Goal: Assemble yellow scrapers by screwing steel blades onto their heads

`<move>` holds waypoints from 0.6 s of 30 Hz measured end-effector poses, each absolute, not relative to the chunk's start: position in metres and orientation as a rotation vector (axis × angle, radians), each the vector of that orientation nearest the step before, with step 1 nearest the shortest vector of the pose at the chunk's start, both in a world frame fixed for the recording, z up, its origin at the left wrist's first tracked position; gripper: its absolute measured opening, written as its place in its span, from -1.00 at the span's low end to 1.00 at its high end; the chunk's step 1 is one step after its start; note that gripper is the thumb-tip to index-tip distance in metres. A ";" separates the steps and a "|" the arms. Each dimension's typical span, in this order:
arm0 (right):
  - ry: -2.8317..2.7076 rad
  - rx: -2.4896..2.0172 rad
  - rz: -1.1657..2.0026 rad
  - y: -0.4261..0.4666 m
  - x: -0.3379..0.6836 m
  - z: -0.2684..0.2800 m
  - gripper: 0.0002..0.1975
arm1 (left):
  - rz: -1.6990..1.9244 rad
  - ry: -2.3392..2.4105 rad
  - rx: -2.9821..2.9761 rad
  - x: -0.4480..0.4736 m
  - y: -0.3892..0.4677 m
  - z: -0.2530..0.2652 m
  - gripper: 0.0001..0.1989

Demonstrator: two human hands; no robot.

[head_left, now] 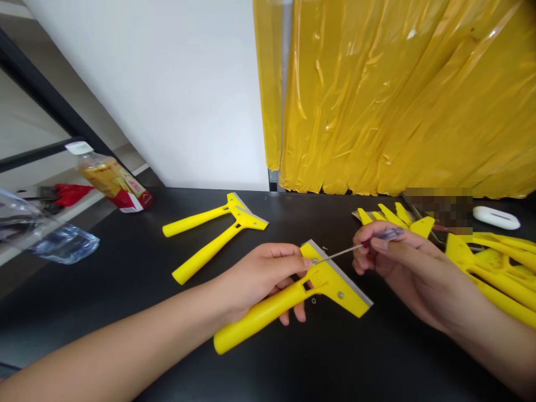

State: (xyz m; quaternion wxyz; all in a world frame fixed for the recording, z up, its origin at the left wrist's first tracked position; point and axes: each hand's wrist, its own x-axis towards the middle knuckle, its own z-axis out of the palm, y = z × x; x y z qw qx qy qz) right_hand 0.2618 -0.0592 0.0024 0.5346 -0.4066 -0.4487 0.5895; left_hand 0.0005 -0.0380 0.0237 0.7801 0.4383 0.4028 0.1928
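My left hand (268,273) is closed around the neck of a yellow scraper (259,315), its thumb beside a screw near the upper end of the head. A metal blade runs along the scraper's far edge, and a second screw (340,295) sits nearer the lower end. In my right hand (402,262) is a screwdriver (387,234) with a clear purplish handle. Its thin shaft slants down to the left, the tip at the screw by my left thumb. A small nut (314,301) lies on the black table below the scraper's head.
Two yellow scrapers (209,248) lie to the left on the black table (176,346). A drink bottle (113,176) and a clear water bottle (62,234) stand farther left. Several yellow scraper parts (494,273) are piled right, near a white oval object (496,218). Yellow plastic sheeting (397,95) hangs behind.
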 end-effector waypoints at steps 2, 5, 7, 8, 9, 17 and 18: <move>-1.059 -0.958 1.451 -0.059 0.262 0.002 -0.84 | 0.404 0.888 0.957 0.002 -0.040 0.026 -0.75; -1.034 -0.939 1.501 -0.059 0.264 0.003 -0.85 | 0.405 0.901 0.959 0.003 -0.040 0.028 -0.77; -1.028 -0.922 1.522 -0.058 0.265 0.003 -0.86 | 0.416 0.906 0.965 0.003 -0.040 0.028 -0.79; -1.030 -0.915 1.523 -0.058 0.265 0.003 -0.87 | 0.422 0.909 0.970 0.003 -0.040 0.027 -0.79; -1.035 -0.909 1.516 -0.058 0.266 0.003 -0.87 | 0.426 0.910 0.973 0.003 -0.039 0.027 -0.79; -1.107 -0.959 1.276 -0.060 0.267 0.003 -0.89 | 0.427 0.909 0.976 0.004 -0.041 0.029 -0.74; -1.117 -0.962 1.269 -0.060 0.267 0.002 -0.88 | 0.425 0.911 0.977 0.004 -0.041 0.029 -0.74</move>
